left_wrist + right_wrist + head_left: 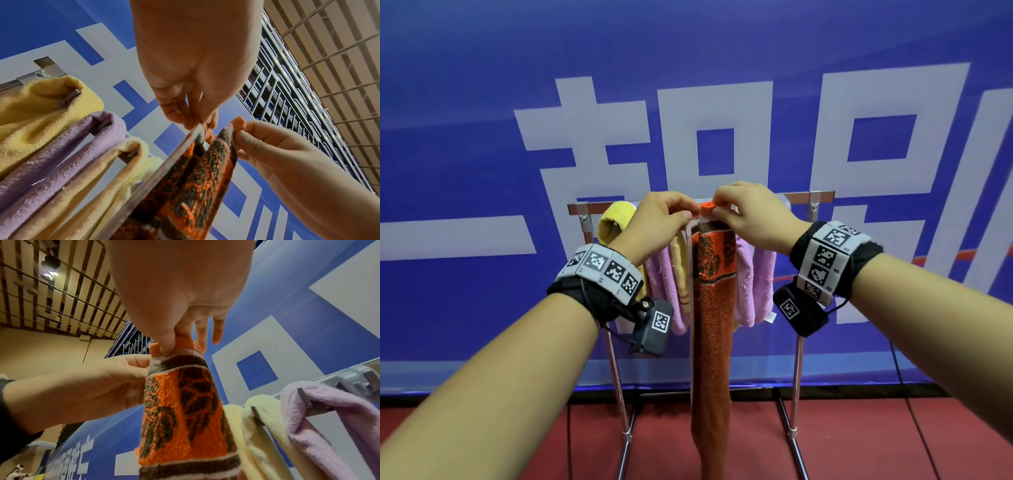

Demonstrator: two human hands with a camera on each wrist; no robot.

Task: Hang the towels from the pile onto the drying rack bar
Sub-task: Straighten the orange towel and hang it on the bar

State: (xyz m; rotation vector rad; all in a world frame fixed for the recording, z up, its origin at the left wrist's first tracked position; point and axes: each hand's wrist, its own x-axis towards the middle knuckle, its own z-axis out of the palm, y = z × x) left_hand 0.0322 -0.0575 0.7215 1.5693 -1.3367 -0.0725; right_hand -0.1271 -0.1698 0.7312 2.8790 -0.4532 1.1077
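Your left hand and right hand pinch the orange towel by its loop; spread it, then slip it onto the rack bar.

Both hands meet at the top of the drying rack bar. The left hand and right hand pinch the orange towel by its top edge. Yellow and lilac towels hang alongside it.
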